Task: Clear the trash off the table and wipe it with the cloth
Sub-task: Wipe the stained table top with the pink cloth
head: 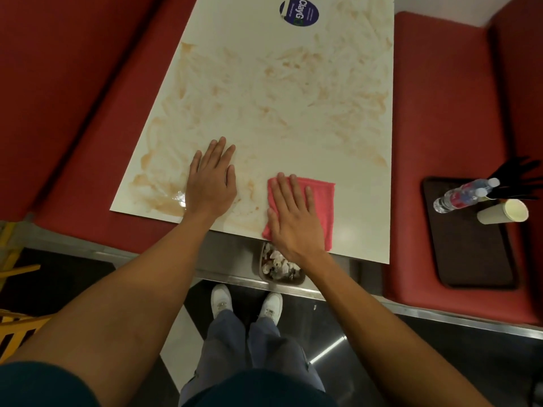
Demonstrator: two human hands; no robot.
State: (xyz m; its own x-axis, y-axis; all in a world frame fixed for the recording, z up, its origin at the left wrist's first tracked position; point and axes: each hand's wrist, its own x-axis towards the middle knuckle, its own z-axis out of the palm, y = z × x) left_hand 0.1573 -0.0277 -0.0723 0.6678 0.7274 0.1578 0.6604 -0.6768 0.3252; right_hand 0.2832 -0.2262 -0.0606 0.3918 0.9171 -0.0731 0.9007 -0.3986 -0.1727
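A folded pink cloth (318, 201) lies flat on the white table (279, 98) near its front edge. My right hand (293, 218) presses on the cloth's left half with straight, spread fingers. My left hand (213, 180) rests flat on the bare tabletop to the left of the cloth, fingers straight. Brown smears cover most of the table surface. A small bin (280, 264) full of crumpled paper trash sits on the floor just below the table's front edge, partly hidden by my right wrist.
Red bench seats run along both sides of the table. On the right bench a dark tray (470, 254) holds plastic bottles (461, 196) and a paper cup (505, 214) lying on its side. A round blue sticker (299, 11) marks the table's far end. Yellow chair parts show at left.
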